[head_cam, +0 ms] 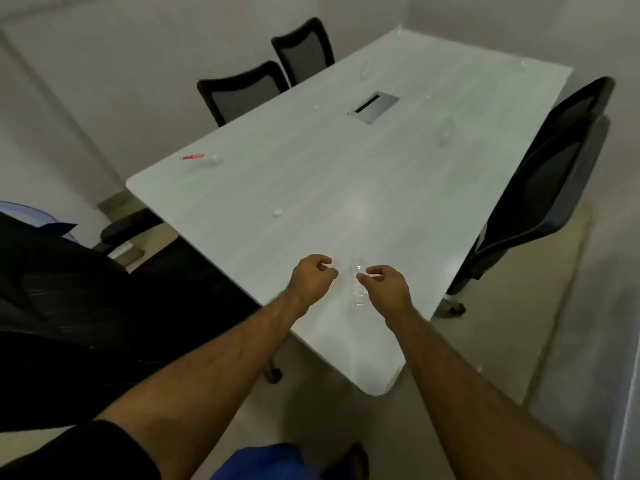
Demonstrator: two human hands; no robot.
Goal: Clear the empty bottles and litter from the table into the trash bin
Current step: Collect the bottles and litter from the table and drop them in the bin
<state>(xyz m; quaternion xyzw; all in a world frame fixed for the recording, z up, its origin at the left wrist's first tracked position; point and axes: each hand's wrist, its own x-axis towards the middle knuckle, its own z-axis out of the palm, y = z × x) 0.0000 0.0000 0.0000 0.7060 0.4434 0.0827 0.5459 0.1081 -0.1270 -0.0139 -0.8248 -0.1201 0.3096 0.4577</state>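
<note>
In the head view a clear plastic bottle lay on its side near the close corner of the pale table, its long axis running toward and away from the person — which end held the neck could not be told. The right hand had thumb and forefinger curled at the bottle, seemingly touching it; whether they gripped it was unclear. The left hand hovered just beside, fingers loosely curled, empty. A white cap sat farther up the table.
</note>
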